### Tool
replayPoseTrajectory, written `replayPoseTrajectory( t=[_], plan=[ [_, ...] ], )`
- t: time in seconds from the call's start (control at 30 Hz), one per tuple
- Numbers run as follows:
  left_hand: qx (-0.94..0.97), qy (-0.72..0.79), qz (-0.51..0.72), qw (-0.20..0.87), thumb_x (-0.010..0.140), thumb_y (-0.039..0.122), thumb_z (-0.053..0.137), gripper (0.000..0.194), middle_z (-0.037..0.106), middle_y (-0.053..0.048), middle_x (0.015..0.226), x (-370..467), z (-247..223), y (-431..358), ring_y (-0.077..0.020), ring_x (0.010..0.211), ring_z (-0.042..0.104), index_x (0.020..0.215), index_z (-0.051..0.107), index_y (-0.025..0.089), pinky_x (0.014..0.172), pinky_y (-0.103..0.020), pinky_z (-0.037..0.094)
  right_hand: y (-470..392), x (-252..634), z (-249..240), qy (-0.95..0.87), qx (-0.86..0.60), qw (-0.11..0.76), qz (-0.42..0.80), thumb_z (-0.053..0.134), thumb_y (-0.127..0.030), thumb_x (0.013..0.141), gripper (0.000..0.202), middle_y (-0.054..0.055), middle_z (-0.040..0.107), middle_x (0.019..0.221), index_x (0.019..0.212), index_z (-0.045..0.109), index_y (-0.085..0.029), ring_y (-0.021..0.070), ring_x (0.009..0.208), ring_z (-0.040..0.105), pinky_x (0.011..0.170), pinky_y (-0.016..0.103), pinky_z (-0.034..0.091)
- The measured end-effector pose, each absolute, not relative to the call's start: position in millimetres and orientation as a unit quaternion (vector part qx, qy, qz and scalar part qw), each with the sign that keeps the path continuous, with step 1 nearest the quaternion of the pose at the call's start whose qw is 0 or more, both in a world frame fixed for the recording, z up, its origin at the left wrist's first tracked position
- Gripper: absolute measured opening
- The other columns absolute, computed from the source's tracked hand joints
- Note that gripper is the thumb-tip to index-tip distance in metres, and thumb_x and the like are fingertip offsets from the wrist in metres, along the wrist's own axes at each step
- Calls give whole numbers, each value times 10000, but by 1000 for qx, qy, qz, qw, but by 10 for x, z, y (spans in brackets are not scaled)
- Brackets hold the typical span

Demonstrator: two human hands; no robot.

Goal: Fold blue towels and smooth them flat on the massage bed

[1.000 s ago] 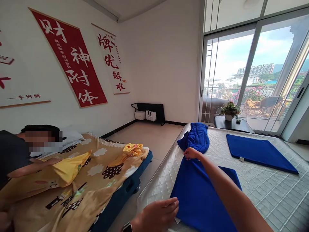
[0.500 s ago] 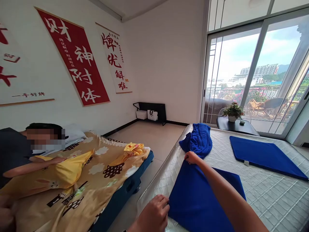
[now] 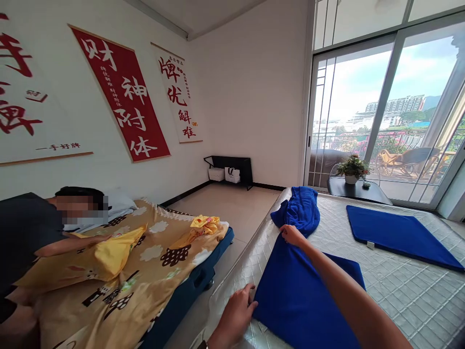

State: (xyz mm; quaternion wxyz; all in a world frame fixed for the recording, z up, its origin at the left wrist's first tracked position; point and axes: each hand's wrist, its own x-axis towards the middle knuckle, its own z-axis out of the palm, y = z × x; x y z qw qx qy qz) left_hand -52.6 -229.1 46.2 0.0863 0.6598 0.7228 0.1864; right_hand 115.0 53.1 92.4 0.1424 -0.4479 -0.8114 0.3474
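Note:
A flat blue cloth (image 3: 290,295) lies on the silver quilted mattress (image 3: 407,300) in front of me. My right hand (image 3: 292,236) pinches its far left corner, the arm reaching across the cloth. Close by its near left edge is my left hand (image 3: 238,308), thumb and forefinger apart; whether a fingertip touches the cloth I cannot tell. Just beyond my right hand sits a crumpled blue cloth (image 3: 300,209). A second flat blue piece (image 3: 395,232) with a small white tag rests farther right.
To the left, a person (image 3: 32,232) handles a yellow cloth (image 3: 118,252) on a low bed with a patterned brown sheet (image 3: 152,286). A floor gap separates the bed from my mattress. A black table (image 3: 358,190) with a potted plant (image 3: 352,169) stands by the sliding glass door.
My left hand's fingers have opened from their closed grip at the cloth's near left edge. My right hand still pinches the far corner, lifted slightly. The view has shifted slightly left.

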Motion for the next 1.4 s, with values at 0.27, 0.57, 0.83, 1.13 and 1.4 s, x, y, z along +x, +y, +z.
replayPoseTrajectory(
  t=[0.27, 0.57, 0.83, 1.13, 1.4],
  plan=[
    [649, 709, 275, 5, 952, 252, 503, 213, 762, -29, 896, -484, 1129, -2274, -190, 827, 736, 916, 711, 223, 740, -283, 559, 229, 2093, 1628, -778, -401, 361, 321, 529, -328, 968, 256, 71, 711, 1102, 1074, 725, -202, 165, 788, 705, 820, 309, 568],
    [653, 549, 432, -292, 1042, 447, 498, 278, 752, -30, 997, 200, 2386, -2325, -219, 960, 703, 1096, 691, 255, 922, -362, 527, -826, 3733, 2261, -644, -409, 558, 325, 661, -619, 854, 531, 43, 747, 783, 1178, 723, -203, 235, 818, 739, 717, 327, 574],
    [695, 493, 455, -258, 1021, 547, 499, 356, 747, -8, 925, 937, 2985, -2114, -187, 820, 698, 995, 721, 270, 820, -315, 561, -1631, 4676, 2503, -559, -501, 625, 214, 718, -576, 822, 420, 16, 771, 816, 1107, 778, -273, 209, 777, 740, 712, 291, 601],
    [738, 443, 467, -202, 989, 622, 505, 415, 766, 39, 786, 1432, 2978, -1745, -128, 570, 654, 931, 750, 292, 620, -236, 562, -1877, 5174, 2496, -521, -566, 636, 59, 647, -596, 863, 375, 5, 755, 888, 1079, 775, -318, 172, 675, 718, 662, 288, 583],
    [769, 371, 506, -118, 950, 459, 671, 187, 731, 50, 737, 1705, 2978, -1868, -121, 619, 674, 943, 755, 292, 613, -226, 555, -1846, 5395, 2506, -452, -623, 633, 81, 676, -580, 832, 395, -15, 705, 636, 1078, 772, -287, 173, 539, 668, 515, 278, 539]
  ],
)
